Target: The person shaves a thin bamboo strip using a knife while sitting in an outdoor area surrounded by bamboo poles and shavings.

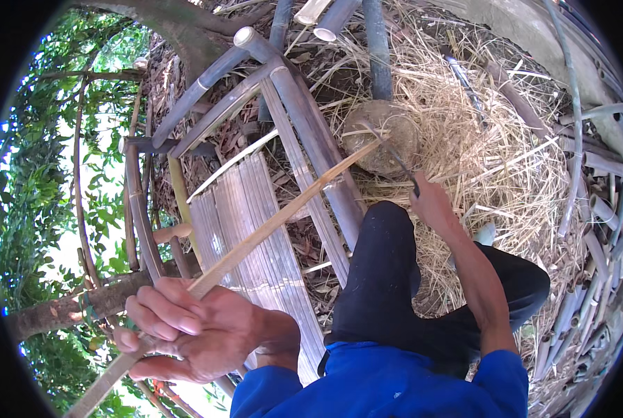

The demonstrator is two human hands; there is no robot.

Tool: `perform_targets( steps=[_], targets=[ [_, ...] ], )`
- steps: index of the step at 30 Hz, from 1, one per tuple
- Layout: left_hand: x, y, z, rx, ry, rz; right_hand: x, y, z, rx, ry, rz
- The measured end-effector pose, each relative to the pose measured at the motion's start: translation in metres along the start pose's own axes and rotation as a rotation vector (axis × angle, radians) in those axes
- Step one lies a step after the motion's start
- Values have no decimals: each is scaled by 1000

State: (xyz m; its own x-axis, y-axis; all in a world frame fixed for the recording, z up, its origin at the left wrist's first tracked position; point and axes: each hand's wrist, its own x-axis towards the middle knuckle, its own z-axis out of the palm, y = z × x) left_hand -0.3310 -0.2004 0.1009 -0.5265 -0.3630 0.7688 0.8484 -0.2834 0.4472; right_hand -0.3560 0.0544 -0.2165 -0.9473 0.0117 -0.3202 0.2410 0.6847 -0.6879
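I'm scanning all round my hands and I see no package, label, sign or screen anywhere in this view, neither close to them nor further out toward the rim.

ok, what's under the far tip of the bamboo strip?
The bamboo strip tip rests on a round wooden block, amid straw shavings. The block hides what is beneath it.
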Motion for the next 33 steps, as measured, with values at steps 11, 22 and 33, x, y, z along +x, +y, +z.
perform_targets(
  steps=[11, 22, 33],
  targets=[
    [-27, -1, 29, 180, 60, 82, -165, -191, -63, 92, 284, -788],
    [-18, 4, 4, 198, 35, 35, -130, -135, -29, 34, 298, -584],
    [-30, -2, 10, 161, 24, 5, -88, -99, -17, -106, 235, -303]
  ],
)
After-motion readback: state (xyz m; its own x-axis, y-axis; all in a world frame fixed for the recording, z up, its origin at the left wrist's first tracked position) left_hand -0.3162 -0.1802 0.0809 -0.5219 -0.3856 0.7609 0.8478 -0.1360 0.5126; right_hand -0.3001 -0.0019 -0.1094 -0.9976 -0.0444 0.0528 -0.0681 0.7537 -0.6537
